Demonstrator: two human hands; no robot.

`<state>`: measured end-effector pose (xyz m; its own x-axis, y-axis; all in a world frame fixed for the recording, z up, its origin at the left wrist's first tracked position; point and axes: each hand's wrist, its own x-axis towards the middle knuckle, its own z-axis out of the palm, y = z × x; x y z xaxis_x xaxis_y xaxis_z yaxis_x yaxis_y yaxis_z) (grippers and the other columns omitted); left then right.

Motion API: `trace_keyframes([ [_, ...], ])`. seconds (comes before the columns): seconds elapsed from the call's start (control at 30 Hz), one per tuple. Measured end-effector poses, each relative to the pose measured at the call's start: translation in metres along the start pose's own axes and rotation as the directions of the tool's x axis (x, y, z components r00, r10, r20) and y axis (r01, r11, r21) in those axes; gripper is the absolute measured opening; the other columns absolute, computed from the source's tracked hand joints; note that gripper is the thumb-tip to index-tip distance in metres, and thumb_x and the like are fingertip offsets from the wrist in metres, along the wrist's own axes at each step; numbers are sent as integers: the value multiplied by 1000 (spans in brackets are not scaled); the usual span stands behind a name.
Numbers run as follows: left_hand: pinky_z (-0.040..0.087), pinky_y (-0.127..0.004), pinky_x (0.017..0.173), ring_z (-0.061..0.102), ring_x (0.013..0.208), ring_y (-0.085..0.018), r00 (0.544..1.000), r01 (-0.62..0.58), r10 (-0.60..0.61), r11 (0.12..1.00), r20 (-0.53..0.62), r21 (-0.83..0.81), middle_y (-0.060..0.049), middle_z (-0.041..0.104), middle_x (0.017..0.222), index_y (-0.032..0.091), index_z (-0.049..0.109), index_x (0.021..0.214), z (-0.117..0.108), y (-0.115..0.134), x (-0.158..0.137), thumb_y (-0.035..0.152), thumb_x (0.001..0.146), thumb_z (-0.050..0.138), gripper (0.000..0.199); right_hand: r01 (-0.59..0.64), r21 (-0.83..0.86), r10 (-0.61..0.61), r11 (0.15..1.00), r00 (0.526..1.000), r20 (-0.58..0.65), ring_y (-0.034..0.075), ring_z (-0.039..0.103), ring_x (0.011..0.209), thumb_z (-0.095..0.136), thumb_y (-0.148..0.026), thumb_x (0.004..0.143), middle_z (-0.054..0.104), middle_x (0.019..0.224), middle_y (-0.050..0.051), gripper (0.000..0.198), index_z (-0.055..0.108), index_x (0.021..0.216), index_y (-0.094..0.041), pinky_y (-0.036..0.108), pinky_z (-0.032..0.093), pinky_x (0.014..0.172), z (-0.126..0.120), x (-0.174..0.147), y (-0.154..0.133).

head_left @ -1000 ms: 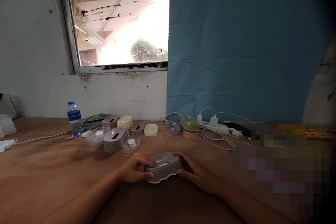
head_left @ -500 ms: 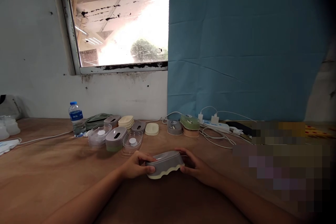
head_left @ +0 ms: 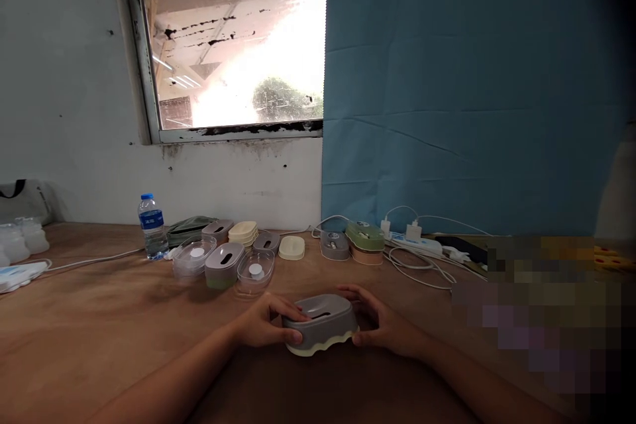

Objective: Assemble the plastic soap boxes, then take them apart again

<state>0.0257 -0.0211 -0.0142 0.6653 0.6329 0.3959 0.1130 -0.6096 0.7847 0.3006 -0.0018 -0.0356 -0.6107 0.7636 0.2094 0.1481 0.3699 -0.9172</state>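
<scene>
Box (head_left: 320, 333) at lower centre, tilted back, slot (head_left: 322, 316) again within reach, pinched in left hand (head_left: 263, 322), with right hand (head_left: 390, 326) spread around one end.

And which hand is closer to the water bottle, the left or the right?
Left. The left hand is nearer you than the water bottle and to its right, on the grey box; the right hand is farther right, at the box's other end.
</scene>
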Motion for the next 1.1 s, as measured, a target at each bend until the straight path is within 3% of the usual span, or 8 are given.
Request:
trace_keyframes([
  [0.43,45,-26,70,59,82,-20,997,52,-58,991,-52,-120,-12,66,92,9,67,94,-1,-9,0,36,68,65,37,-6,-224,13,975,999,31,25,42,112,79,-40,46,40,124,10,109,16,134,-22,39,32,97,2,-7,-6],
  [0.6,45,-24,64,59,75,-17,977,74,-108,980,-183,-186,-11,66,89,10,66,96,-2,-8,1,40,71,61,40,-48,-260,61,964,997,41,26,39,116,78,-41,49,37,127,14,114,7,136,-18,40,29,100,1,-7,-2],
  [0.73,44,-24,63,57,73,-15,953,62,-68,998,-294,-31,-8,66,84,12,64,99,-5,-6,1,41,77,54,38,-20,-254,29,967,999,30,26,31,123,76,-38,54,31,134,13,111,4,136,-20,41,24,103,1,-7,-1],
  [0.87,45,-26,69,57,79,-16,896,63,47,970,-441,233,-7,65,89,15,60,103,-17,0,0,37,81,49,33,-26,-258,41,966,998,53,24,45,109,76,-37,54,42,123,10,101,15,133,-21,39,31,98,2,-7,-6],
  [0.93,44,-29,78,55,87,-18,860,43,199,889,-470,455,-7,63,95,16,59,105,-31,2,-3,32,82,49,30,-41,-272,57,961,997,52,23,47,106,76,-37,54,43,122,9,95,22,131,-22,39,32,97,3,-7,-7],
  [1.0,40,-33,87,52,95,-19,836,57,328,745,-440,664,-7,62,100,17,57,107,-50,2,-7,29,82,48,30,-41,-285,56,958,997,44,23,46,106,76,-37,54,42,124,9,91,27,129,-22,39,34,95,2,-7,-6],
  [1.1,37,-36,92,51,98,-20,833,186,345,560,-431,807,-7,61,102,17,55,109,-82,-6,-17,29,84,44,30,-33,-288,45,957,998,37,23,46,106,77,-36,53,44,122,8,87,32,126,-23,39,34,95,2,-7,-4],
])
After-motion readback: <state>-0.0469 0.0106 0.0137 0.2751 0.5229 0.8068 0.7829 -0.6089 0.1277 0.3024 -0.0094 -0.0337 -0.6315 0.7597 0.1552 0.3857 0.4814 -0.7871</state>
